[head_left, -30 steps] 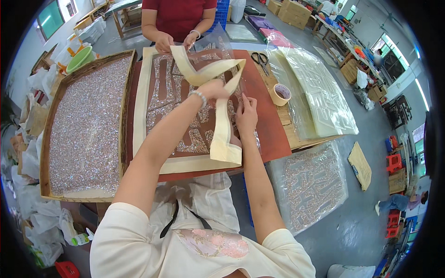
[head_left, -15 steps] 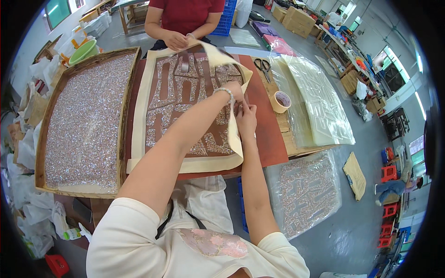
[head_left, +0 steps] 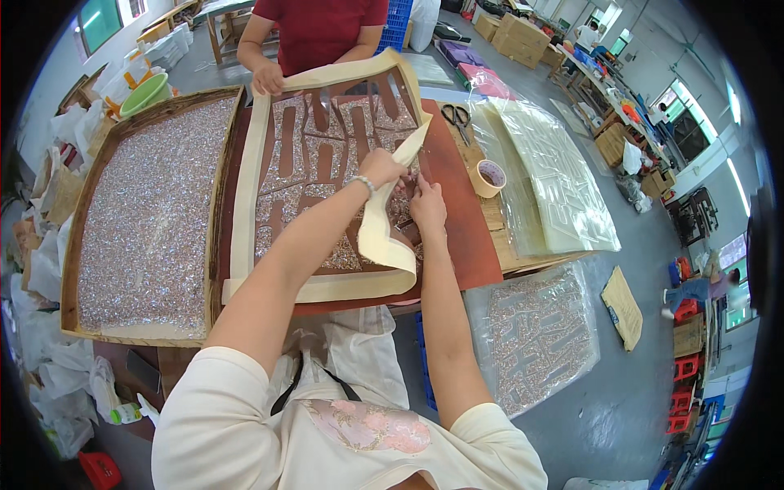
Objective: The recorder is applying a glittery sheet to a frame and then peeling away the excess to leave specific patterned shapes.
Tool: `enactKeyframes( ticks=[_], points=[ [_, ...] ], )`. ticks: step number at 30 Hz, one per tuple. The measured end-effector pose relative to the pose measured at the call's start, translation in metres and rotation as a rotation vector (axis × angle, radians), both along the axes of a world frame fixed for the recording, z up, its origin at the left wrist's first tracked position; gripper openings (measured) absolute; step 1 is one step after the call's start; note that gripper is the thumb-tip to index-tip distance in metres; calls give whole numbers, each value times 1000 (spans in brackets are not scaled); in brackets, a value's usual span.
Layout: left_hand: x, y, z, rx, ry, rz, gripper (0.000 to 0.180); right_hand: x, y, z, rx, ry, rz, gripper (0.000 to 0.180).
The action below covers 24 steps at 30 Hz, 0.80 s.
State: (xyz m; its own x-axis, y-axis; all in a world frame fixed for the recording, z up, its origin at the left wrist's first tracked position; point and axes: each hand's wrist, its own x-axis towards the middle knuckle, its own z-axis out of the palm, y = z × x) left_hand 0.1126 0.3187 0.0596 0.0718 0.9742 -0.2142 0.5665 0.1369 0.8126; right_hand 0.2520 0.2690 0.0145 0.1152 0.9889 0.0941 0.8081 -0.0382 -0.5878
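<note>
A brown cut-out sheet with a wide cream border (head_left: 242, 212) lies over a pattern of sparkly glitter pieces, on a red-brown board (head_left: 469, 237). Its right side is lifted and folds inward. My left hand (head_left: 381, 170) is closed on that raised cream edge. Close by, my right hand (head_left: 428, 211) has its fingers bent together at the exposed right side of the pattern; what they hold, if anything, is hidden. Across the table a person in a red shirt (head_left: 327, 33) has one hand (head_left: 268, 79) on the sheet's far left corner; their other hand is hidden behind the raised far edge.
A wooden tray of glitter (head_left: 151, 220) stands at the left. To the right are black-handled scissors (head_left: 456, 118), a tape roll (head_left: 488, 178) and clear plastic sheets (head_left: 555, 171). Below them lies a bagged glitter panel (head_left: 539, 343). A green basin (head_left: 145, 94) sits at the far left.
The sheet's far edge has risen, and the co-worker's hand has moved left to its corner. My left hand has moved left and down with the folded edge; my right hand has shifted slightly left.
</note>
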Motion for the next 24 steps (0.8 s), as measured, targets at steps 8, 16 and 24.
enactKeyframes(
  ticks=[8, 16, 24],
  points=[
    [-83, -43, 45, 125, -676, 241, 26, 14, 9, -10, 109, 9, -7, 43],
    [-132, -109, 47, -95, -748, 102, 30, 55, -51, 18, -116, 1630, 93, 42],
    [-91, -139, 9, -122, -1274, -218, 50, -13, -85, 1, 350, -24, 405, 22]
  ],
)
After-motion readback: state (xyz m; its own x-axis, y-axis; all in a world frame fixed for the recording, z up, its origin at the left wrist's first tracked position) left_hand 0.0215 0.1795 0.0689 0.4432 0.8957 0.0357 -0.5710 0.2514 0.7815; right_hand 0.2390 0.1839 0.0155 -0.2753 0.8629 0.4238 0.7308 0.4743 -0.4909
